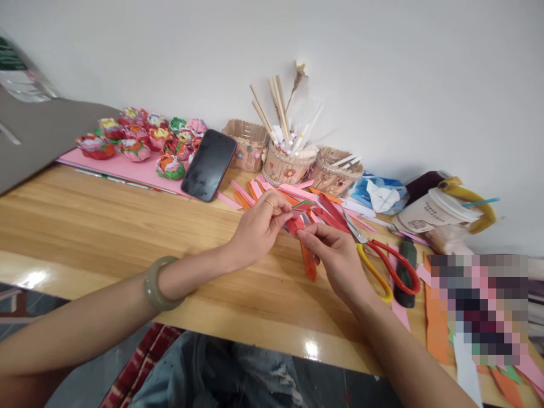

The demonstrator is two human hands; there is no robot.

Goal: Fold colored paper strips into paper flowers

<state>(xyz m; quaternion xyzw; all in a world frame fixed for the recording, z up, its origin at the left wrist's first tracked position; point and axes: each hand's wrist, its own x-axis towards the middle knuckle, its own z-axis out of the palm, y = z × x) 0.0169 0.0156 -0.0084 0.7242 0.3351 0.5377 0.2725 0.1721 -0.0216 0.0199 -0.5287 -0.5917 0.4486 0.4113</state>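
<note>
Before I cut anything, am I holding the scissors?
No, your left hand and right hand pinch paper, while the scissors lie to their right.

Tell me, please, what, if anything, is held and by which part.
Folded red paper, upper edge pinched in the left hand, lower edge in the right hand.

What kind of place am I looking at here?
Probably a craft table at home or in a small studio: paper flowers sit on pink sheets, cut paper strips lie around open scissors, and a decorated holder bristles with sticks and pens.
</note>
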